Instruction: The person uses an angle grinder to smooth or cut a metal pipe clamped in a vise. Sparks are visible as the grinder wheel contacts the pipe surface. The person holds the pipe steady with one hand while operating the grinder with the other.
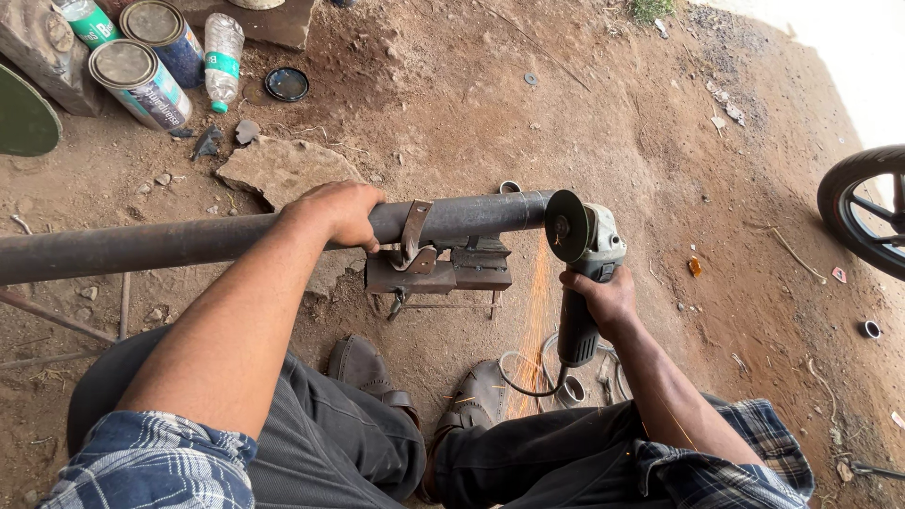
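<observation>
— Head view first: what's biggest?

— That long dark steel pipe (pixel 236 236), running off the left edge, its cut end at the grinder's disc. My left hand (pixel 341 213) is clenched over its top; my right hand (pixel 606 300) grips the grey angle grinder (pixel 584 273), sparks falling below.

— Packages?

— Top left: two round tins with blue labels (pixel 151 61), and a clear plastic bottle with a green band (pixel 223 57).

— Anything hidden?

— The rusty steel clamp stand (pixel 438 269) hides the pipe's underside. A black tyre (pixel 863 212) is cut off at right.

— Room?

— Bare brown dirt ground (pixel 660 141) beyond the disc.
</observation>
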